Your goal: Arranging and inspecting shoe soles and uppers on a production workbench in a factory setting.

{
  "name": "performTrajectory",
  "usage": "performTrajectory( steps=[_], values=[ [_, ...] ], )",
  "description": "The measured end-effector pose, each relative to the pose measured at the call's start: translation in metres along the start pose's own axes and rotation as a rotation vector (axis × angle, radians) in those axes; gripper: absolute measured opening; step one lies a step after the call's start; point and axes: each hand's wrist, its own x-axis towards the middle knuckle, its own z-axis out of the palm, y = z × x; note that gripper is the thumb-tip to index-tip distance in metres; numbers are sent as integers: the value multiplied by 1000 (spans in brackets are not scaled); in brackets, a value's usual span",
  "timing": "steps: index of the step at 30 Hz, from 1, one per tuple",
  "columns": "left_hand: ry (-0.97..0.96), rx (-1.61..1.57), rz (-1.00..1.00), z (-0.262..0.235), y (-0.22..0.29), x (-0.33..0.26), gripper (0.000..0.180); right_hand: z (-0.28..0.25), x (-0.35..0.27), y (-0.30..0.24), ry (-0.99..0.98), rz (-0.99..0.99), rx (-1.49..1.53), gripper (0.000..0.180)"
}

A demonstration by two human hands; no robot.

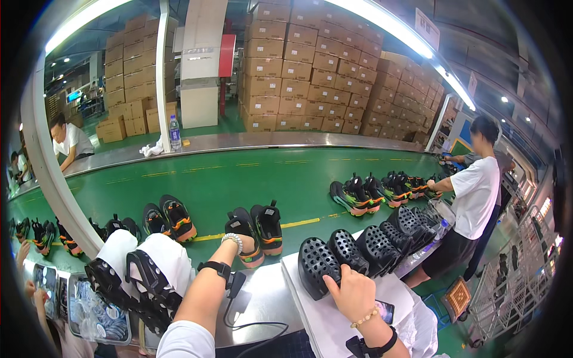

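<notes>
My left hand (245, 241), wearing a beaded bracelet, is closed on a black sneaker (240, 222) with an orange sole at the near edge of the green belt. The sneaker hides most of its fingers. Another black sneaker (267, 225) stands right beside it. My right hand (353, 292) holds the back of a black clog (313, 265), thumb and a finger showing at its rim. A second perforated clog (348, 252) is next to it. Several more black clogs (382, 246) line up behind on a white-covered surface (325, 325).
Black shoes stuffed with white paper (160, 253) stand left of my forearm. A cable (262, 325) hangs from my left wrist device. Other sneakers (373, 191) sit on the green belt (268, 173). A co-worker (477, 191) stands at right; a phone (385, 311) lies near my right wrist.
</notes>
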Motion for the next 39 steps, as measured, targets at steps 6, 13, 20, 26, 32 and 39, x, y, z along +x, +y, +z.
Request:
performTrajectory(
  steps=[6,13,20,26,32,39],
  values=[
    [-84,-41,-115,-19,26,-12,28,3,5,-6,-109,81,-79,51],
    [-164,-101,-260,-53,54,-45,26,-5,18,-19,-38,33,-152,54],
    [1210,-677,-346,25,85,-97,34,-50,84,-85,-131,-175,117,48],
    [1145,-1035,-251,56,88,-92,45,52,180,-139,-639,-25,167,36],
    [1278,-995,-248,77,75,-88,40,147,203,-162,-805,261,323,40],
    [1262,-1004,-234,94,69,-78,38,222,178,-188,-387,198,179,29]
  ],
)
